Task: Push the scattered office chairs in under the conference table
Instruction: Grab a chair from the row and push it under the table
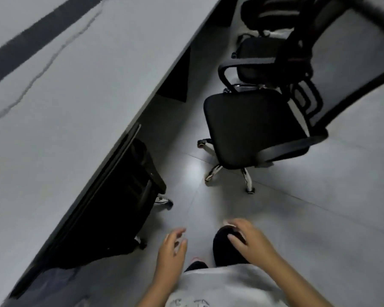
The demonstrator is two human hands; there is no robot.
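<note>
One view only — a wide-angle camera worn on the person's head, looking forward and steeply down, with the horizon rolled so that the conference table [60, 103] edge runs diagonally from lower left to upper right. Nearest the lens, at the bottom edge, are the person's own torso, the left hand [171, 247] and the right hand [248, 240], both seen from above with the floor [319, 218] beyond them. Farther off, toward the upper right, stands an office chair [253, 127] — wide-angle distortion and motion blur smear the frame's margins there.
</note>
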